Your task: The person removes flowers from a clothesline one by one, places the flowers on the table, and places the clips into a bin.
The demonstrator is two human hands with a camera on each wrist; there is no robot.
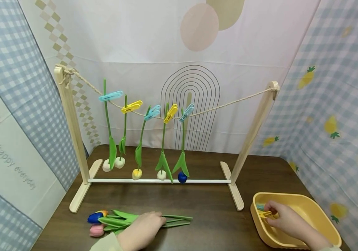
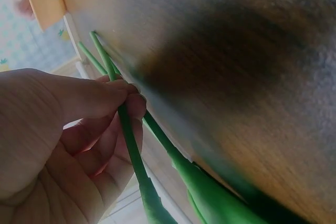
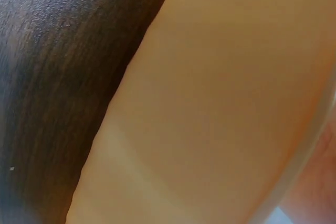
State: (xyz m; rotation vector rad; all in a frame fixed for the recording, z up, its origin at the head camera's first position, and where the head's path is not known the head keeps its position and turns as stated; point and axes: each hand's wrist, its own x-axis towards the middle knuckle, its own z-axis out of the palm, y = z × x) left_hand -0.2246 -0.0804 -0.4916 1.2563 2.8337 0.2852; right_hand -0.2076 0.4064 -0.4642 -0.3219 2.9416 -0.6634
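Near the table's front, my left hand (image 1: 144, 228) pinches the green stem (image 2: 131, 135) of an artificial tulip between thumb and index finger. Other stems lie close beside it. The blue tulip (image 1: 95, 218), pink tulip (image 1: 96, 230) and an orange-yellow one (image 1: 103, 212) have their heads to the left; which one is held I cannot tell. Inside the yellow basin (image 1: 295, 196), my right hand (image 1: 287, 219) pinches a yellow clothespin (image 1: 264, 214). A light blue clothespin (image 1: 260, 207) lies by its fingers. The right wrist view shows mostly the basin's outer wall (image 3: 210, 87).
Behind the hands stands a wooden frame (image 1: 254, 136) with a sagging rope (image 1: 232, 103). Several tulips hang head down from it by blue and yellow clothespins, the rightmost being a blue tulip (image 1: 183, 177). A white rod (image 1: 210, 181) joins the posts low down.
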